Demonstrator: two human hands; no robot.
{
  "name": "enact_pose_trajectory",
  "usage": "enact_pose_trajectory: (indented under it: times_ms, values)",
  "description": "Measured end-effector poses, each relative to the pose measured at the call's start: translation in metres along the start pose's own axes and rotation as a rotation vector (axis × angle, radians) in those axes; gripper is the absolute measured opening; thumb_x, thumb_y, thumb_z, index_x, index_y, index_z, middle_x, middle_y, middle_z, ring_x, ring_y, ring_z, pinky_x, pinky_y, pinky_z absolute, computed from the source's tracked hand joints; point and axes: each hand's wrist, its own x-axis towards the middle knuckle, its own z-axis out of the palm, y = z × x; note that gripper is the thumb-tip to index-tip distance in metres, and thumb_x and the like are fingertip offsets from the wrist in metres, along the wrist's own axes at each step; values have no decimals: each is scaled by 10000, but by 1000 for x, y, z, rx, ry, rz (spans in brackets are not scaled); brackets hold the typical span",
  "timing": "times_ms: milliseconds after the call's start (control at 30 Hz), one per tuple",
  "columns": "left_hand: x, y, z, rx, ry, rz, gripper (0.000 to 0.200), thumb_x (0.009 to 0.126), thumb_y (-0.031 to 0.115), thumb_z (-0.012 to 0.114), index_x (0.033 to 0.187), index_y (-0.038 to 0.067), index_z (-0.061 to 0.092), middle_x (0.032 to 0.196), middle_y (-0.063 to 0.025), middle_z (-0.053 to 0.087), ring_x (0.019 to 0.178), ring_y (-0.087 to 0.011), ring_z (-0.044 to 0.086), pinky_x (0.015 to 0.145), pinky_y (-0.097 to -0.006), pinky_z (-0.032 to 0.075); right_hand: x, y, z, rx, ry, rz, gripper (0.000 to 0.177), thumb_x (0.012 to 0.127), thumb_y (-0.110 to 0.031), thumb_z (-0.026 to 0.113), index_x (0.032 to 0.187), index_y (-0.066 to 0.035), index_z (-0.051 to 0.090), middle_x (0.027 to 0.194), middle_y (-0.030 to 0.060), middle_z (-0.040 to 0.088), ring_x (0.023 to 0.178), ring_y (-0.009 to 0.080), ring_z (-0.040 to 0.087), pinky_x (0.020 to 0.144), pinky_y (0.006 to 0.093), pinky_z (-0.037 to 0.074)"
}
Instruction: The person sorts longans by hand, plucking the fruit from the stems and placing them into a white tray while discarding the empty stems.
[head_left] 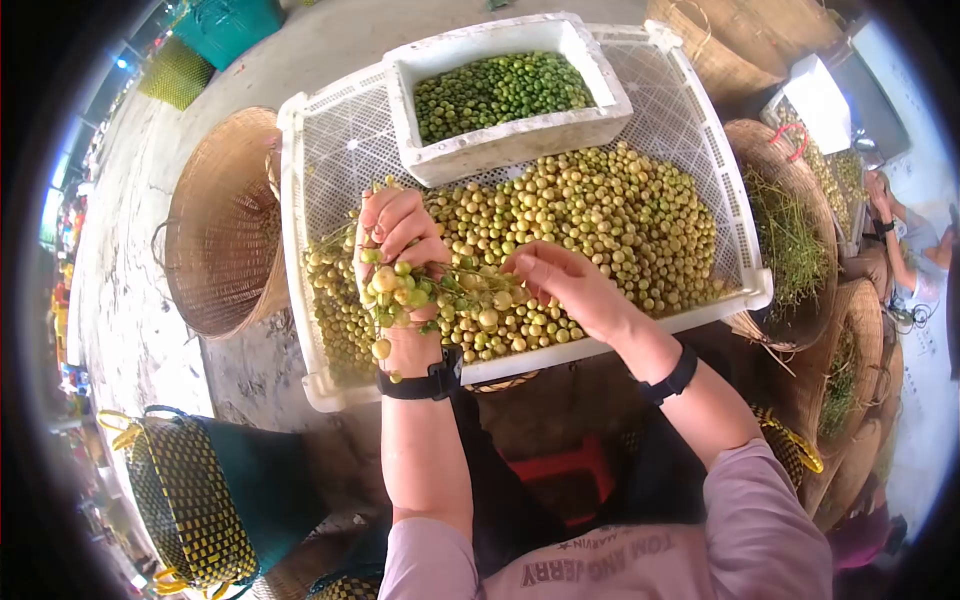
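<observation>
My left hand [400, 225] is closed around the stems of a bunch of small round yellow-green fruits [400, 287], which hangs in front of my wrist over the tray. At the right end of this bunch, my right hand [565, 283] has its thumb and fingers pinched together. What lies between those fingertips is too small to make out. Beneath both hands, many loose round fruits [610, 215] cover the front of a white plastic mesh tray [690, 125]. A white foam box [510, 137] with smaller, darker green fruits [500, 92] stands at the tray's back.
Left of the tray stands a wicker basket [215, 225]. To the right, another basket holds thin green stems [785, 240], with more baskets below it. A black-and-yellow woven basket [195, 495] is at lower left. A person's arm [890, 225] shows at far right.
</observation>
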Motion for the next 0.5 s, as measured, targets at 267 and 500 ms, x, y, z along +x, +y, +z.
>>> enact_pose_trajectory:
  times_ms: [267, 500]
  values:
    - [7, -4, -14, 63, 67, 54, 251, 1003, 213, 386, 799, 112, 490, 710, 10, 446, 568, -93, 435, 501, -239, 365, -17, 29, -12, 532, 46, 10, 194, 975, -281, 552, 972, -90, 589, 804, -44, 552, 695, 40, 458, 625, 185, 366]
    - [13, -8, -25, 86, 125, 83, 171, 951, 150, 440, 796, 107, 498, 715, 9, 453, 577, -97, 437, 497, -231, 369, -10, 42, -21, 416, 67, -48, 181, 961, -199, 561, 1094, -88, 510, 920, -40, 500, 742, 30, 457, 628, 182, 380]
